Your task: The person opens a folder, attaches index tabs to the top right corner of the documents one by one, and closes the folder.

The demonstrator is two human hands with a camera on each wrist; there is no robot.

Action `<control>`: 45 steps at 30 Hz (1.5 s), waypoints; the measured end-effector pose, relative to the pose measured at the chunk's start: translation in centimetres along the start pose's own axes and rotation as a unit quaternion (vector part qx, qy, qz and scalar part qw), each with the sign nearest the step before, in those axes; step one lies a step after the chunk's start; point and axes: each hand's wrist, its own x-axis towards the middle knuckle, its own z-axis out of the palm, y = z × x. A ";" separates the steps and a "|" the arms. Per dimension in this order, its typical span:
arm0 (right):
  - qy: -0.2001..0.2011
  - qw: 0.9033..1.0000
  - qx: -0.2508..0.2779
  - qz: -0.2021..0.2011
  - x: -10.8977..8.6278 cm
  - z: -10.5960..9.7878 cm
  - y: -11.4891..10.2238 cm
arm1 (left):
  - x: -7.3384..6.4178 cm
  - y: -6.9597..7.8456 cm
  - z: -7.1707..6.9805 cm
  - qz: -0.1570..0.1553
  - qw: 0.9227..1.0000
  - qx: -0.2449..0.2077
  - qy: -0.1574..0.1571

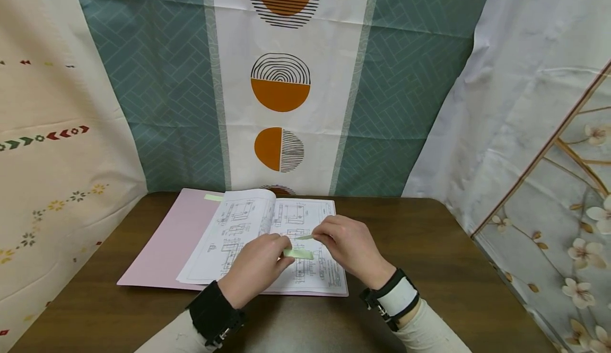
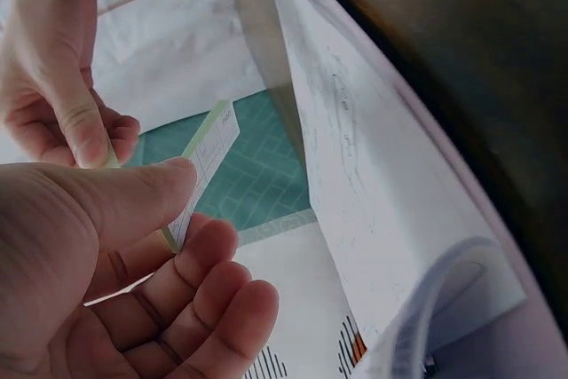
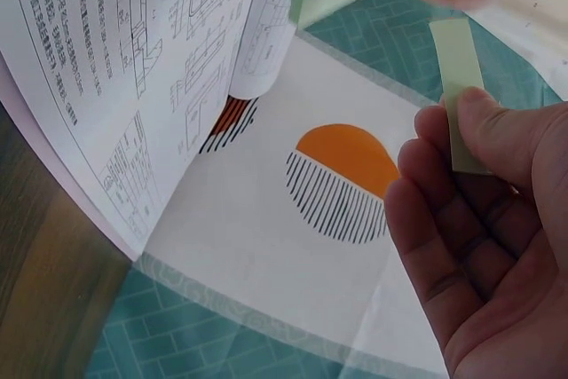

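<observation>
Between its thumb and fingers, my left hand (image 1: 261, 260) pinches a small pad of pale green sticky notes (image 1: 302, 254); the left wrist view shows its printed backing. My right hand (image 1: 350, 244) pinches a single green sticky strip (image 3: 461, 59) under the thumb. The pad and strip are apart, close together above an open book (image 1: 329, 285). Technical drawings and printed text fill its pages, and the left pages curve up near the spine. Both hands hover over the right page in the head view.
The book's pink cover (image 1: 167, 247) lies spread to the left, with another green sticky note (image 1: 213, 197) at its top edge. Brown wooden table (image 1: 453, 284) surrounds the book. Patterned cloth (image 1: 167, 77) hangs behind the table and on both sides.
</observation>
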 end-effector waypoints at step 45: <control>-0.004 1.000 -0.003 0.021 -0.1 0.2 0.0 | -5.1 1.0 1.5 0.126 0.983 0.067 -0.118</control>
